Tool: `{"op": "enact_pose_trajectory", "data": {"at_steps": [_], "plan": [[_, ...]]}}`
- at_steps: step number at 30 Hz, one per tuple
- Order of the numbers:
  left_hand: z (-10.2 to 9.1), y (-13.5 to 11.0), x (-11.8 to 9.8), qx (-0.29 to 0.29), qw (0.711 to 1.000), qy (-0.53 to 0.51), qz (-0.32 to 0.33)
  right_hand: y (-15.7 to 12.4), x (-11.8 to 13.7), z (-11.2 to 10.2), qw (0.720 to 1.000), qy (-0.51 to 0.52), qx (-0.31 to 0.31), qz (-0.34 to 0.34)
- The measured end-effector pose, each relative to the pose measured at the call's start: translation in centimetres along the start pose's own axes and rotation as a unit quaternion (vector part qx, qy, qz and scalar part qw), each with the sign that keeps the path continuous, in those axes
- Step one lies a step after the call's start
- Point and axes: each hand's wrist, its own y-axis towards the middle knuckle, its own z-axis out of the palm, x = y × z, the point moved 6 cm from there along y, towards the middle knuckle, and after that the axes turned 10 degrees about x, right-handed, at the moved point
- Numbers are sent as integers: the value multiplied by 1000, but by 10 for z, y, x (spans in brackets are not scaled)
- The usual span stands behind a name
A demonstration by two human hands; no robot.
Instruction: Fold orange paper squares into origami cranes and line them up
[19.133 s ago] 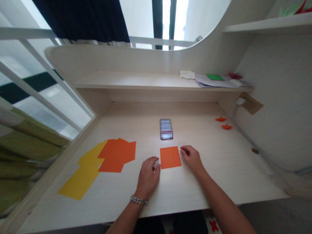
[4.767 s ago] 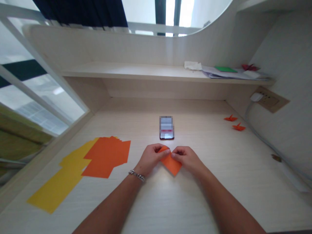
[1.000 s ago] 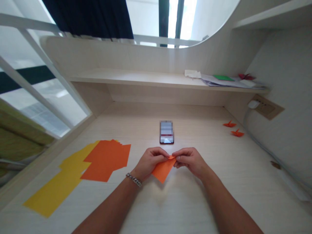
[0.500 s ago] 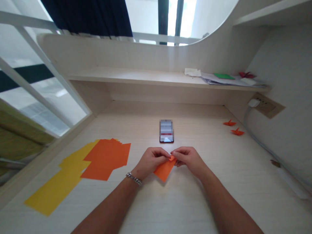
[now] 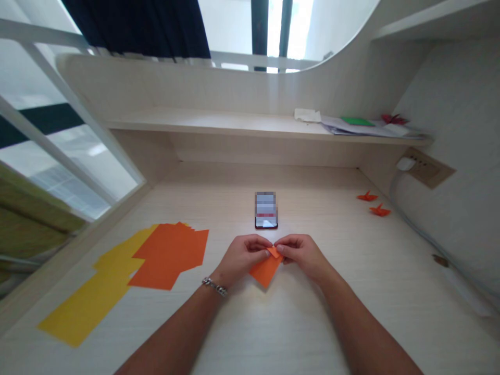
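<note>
Between my two hands is a small piece of folded orange paper (image 5: pixel 266 273), its lower corner pointing toward me. My left hand (image 5: pixel 247 254) pinches its upper left edge between thumb and fingers. On the other side, my right hand (image 5: pixel 299 250) grips the upper right edge the same way, thumb on top. A small flap is turned down at the top, between the two thumbs. Fingers cover part of the paper's upper edges.
Left of my hands lie orange paper sheets (image 5: pixel 177 255) over yellow sheets (image 5: pixel 84 307). A phone (image 5: pixel 266 211) lies just beyond my hands. Two folded orange paper figures (image 5: pixel 379 210) rest at the right, near a grey cable (image 5: pixel 414 224). Papers (image 5: pixel 351 127) sit on the shelf (image 5: pixel 234 122).
The small flap at the top of the orange paper now shows more plainly, folded down between my thumbs. The paper has shifted slightly; both hands stay in nearly the same place.
</note>
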Motion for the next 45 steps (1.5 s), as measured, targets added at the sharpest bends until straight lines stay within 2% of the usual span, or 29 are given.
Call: {"op": "enact_pose_trajectory", "data": {"at_steps": [7,14,22,45], "plan": [[1,-2,-5,-26,998,57,15,-1,-3,3,1000,20,1,12],[2,-4,-10,-26,993,111,42,-1,-4,3,999,37,12,21],[4,-4,-12,-11,991,126,51,-2,-4,5,998,54,20,27],[2,-1,-8,24,988,148,26,0,-4,-2,1000,7,25,15]]}}
